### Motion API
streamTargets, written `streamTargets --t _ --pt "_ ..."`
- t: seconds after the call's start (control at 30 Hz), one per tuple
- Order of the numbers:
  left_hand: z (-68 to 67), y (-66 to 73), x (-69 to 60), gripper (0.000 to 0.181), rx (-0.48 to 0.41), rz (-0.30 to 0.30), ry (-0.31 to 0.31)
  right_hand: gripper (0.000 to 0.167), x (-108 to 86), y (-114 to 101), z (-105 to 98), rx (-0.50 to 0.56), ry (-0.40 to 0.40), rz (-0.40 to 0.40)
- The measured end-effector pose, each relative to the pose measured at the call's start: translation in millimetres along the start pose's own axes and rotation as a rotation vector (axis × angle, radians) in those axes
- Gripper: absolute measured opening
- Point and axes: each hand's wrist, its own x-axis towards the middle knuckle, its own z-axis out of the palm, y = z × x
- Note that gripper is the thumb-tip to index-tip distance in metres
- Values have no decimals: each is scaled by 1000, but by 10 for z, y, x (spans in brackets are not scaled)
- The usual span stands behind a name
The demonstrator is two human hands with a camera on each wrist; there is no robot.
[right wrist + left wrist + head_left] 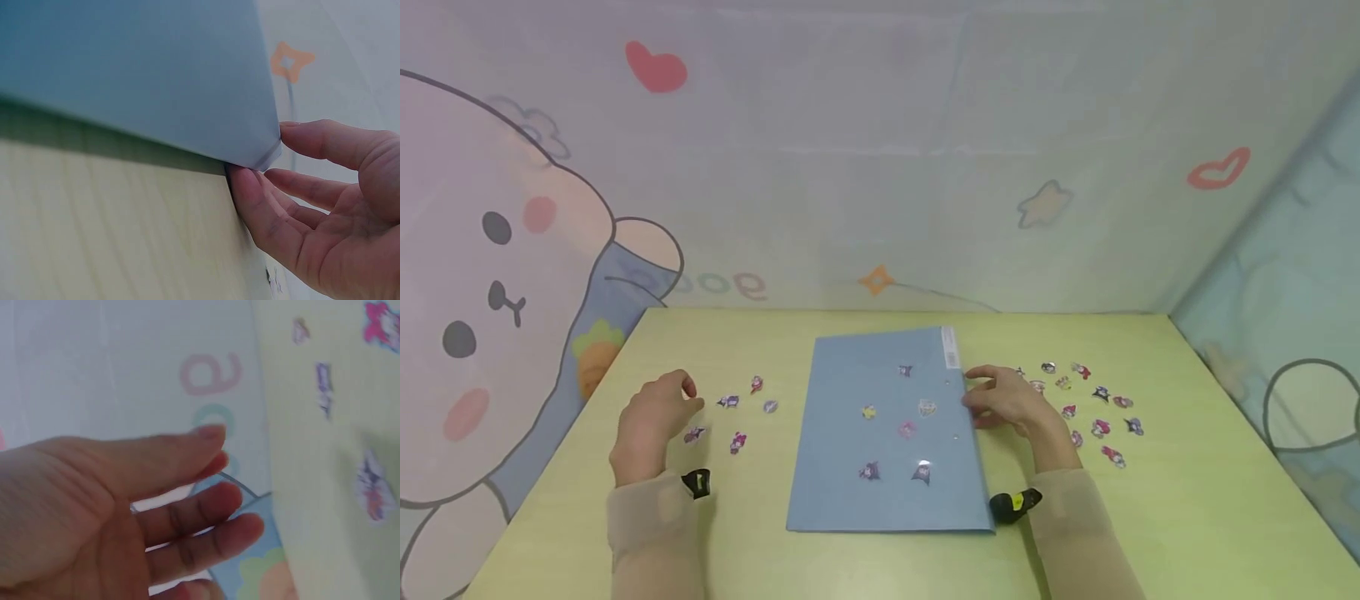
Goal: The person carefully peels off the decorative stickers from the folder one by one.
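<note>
A blue folder lies on the table, with several small cartoon stickers on its cover and a white barcode label in its upper right corner. My right hand is at the folder's right edge. Up close in the right wrist view, the fingertips and thumb hold the edge of the folder, which stands a little above the wood-grain surface. Over the table's left part hovers my left hand, fingers loosely bent, with nothing visible in them. A purple sticker lies just below its fingertips.
Several loose stickers lie between the left hand and the folder. More cartoon stickers are scattered right of the right hand. A printed cloth hangs behind the table.
</note>
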Motion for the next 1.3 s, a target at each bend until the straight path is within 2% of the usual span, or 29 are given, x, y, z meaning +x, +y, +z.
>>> streamTargets --t 0.13,0.3,0.43,0.53,0.63,0.73,0.83,0.97,1.07,1.17,1.3 --pt "-7 214 -6 24 1 94 -37 63 -15 -11 -8 -12 6 2" --pt "104 573 8 25 -6 211 -36 62 -18 -14 -18 3 2 1" --pt "273 920 7 23 -14 393 -33 63 -19 -12 -13 11 0 3" --pt "409 1175 -46 20 -23 533 -28 63 -22 -12 -3 15 -6 5" --pt "536 1406 -135 19 -21 621 -53 63 -26 -21 2 11 -8 4" --pt "678 1590 -203 22 19 687 -109 62 -25 -31 -4 9 -1 3" --pt "838 1727 -251 27 74 708 -167 62 -22 -36 -8 4 -2 -4" --pt "1049 1853 -319 31 179 708 -210 62 -22 -39 0 -20 -11 -16" --pt "1174 1919 -373 30 270 708 -200 61 -24 -30 2 -22 -9 -12" --pt "1272 1965 -409 21 334 695 -171 60 -26 -18 -4 -6 -8 -8" --pt "1346 2006 -451 5 351 681 -180 61 -26 -2 -4 -1 -9 -13"
